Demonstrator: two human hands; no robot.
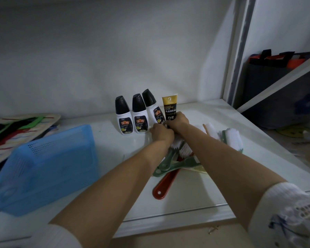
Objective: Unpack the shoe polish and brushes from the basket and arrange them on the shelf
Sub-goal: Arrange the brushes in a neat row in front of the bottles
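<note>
Polish bottles and brushes are on the white shelf (195, 190), frame centre. Far left: striped fabric items (16, 129) against the wall. Lower left: blue basket (48, 169), tipped over on the shelf, apart from the rest. Centre, near the back wall: two white bottles with black caps standing upright, first bottle (123, 117), second bottle (140, 115); just beside them a third bottle (151, 106), tilted. My left hand (162, 131) is at the foot of that third bottle, fingers curled; whether it grips the bottle I cannot tell. Right of it, a gold-and-black tube (170, 109) stands upright with my right hand (179, 120) closed round its lower end. Under my forearms lies a heap of brushes: green handles (170, 163), a red handle (164, 187), white bristles (232, 138) further right. Upper right of the frame: dark bag (268, 76) behind the shelf post.
</note>
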